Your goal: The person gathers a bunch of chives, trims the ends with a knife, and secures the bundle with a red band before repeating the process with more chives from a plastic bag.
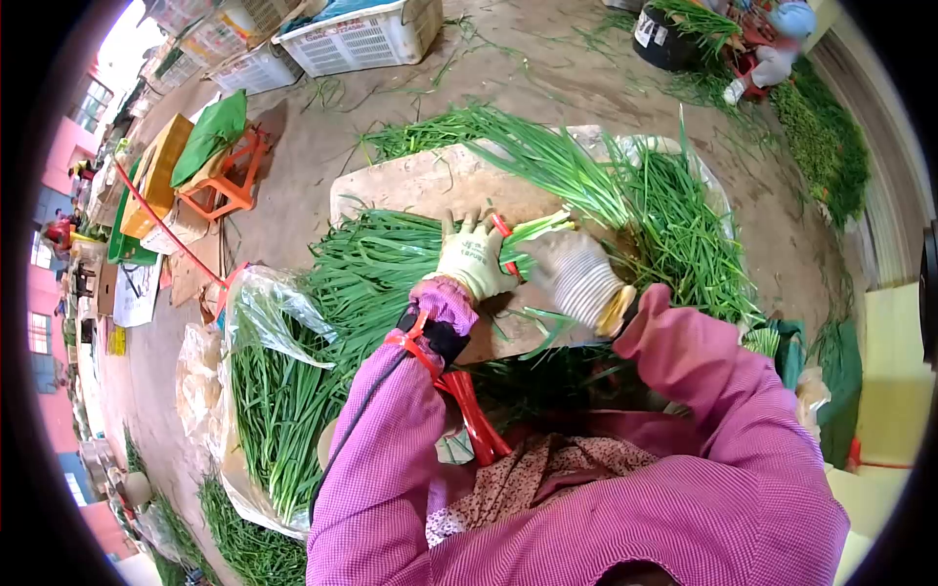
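Observation:
My left hand (471,258), in a pale printed glove, presses over a bunch of garlic chives on the board, thumb to the right and fingers forward. Just right of these fingers, a red tie (504,244) crosses the bunch, whose pale stalk ends (540,226) stick out to the right. My right hand (576,277), in a grey-white glove with a striped cuff, is close beside the tie; its fingers are smeared by motion. Leafy chives (381,256) spread leftward from my left hand. A loose heap of chives (674,210) lies on the board's right side. Red strips (474,415) hang from my left wrist.
The pale board (391,190) lies before me. An open plastic bag (278,293) of chives stands at left. Beyond are an orange stool (234,181), white crates (362,44) and a black bucket (664,41). A person (777,59) sits at the far right.

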A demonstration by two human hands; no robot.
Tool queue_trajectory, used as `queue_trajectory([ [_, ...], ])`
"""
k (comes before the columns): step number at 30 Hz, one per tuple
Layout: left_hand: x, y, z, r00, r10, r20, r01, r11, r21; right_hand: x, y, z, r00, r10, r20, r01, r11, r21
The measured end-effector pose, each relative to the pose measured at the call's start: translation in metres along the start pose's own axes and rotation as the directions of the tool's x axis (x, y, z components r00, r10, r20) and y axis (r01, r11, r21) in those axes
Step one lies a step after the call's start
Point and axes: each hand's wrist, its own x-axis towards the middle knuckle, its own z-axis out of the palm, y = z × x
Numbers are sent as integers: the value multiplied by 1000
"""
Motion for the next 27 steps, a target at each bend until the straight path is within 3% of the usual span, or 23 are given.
queue_trajectory([
  [2, 3, 1, -9, 991, -1, 134, 4, 1000, -22, -4, -12, 3, 993, -115, -32, 111, 987, -116],
  [5, 10, -6, 7, 992, -9, 126, 15, 999, -50, 0, -14, 17, 973, -231, 14, 226, 937, -267],
  [7, 11, -7, 6, 998, 9, 58, -7, 1000, -25, 8, -23, 11, 974, -203, 101, 222, 943, -246],
  [9, 11, -7, 1, 985, -1, 171, 9, 999, -46, 13, -22, 16, 987, -55, 150, 92, 964, -248],
  [10, 11, -8, 0, 983, 7, 183, 3, 998, -55, 13, -17, 16, 995, -79, 62, 83, 994, -76],
  [11, 10, -9, -2, 982, 8, 187, 3, 998, -55, 13, -16, 19, 995, -76, 63, 81, 994, -73],
  [13, 8, -8, -11, 947, 36, 320, -10, 997, -82, 14, -20, 24, 980, 198, -31, -189, 962, 196],
  [14, 5, -5, -16, 940, 27, 341, -2, 997, -74, 16, -22, 26, 979, 200, -28, -191, 961, 198],
  [17, 10, -11, 9, 954, 30, 299, -45, 998, 43, 23, -30, 31, 955, 284, -89, -205, 844, 495],
  [18, 19, -23, 36, 942, 71, 327, -98, 993, 65, 33, -43, 24, 981, 56, -185, -6, 965, 264],
  [19, 19, -26, 45, 941, 72, 332, -98, 993, 62, 37, -56, 23, 972, -133, -192, 162, 976, 144],
  [21, 14, -34, 55, 934, 172, 314, -139, 982, -126, 49, -67, 24, 994, 15, 111, -21, 998, 57],
  [23, 12, -42, 62, 934, 250, 254, -164, 934, -316, 51, -59, 13, 965, 196, 172, -231, 948, 217],
  [24, 10, -27, 43, 977, 186, 103, -148, 942, -300, 50, -50, 4, 952, 242, 188, -295, 890, 349],
  [25, -2, -11, 19, 990, 87, 112, -82, 995, -53, 52, -27, 10, 996, 56, 71, -69, 976, 208],
  [27, -14, -6, 12, 993, 103, -59, -113, 970, -215, 46, 1, -5, 925, 374, -66, -279, 786, 552],
])
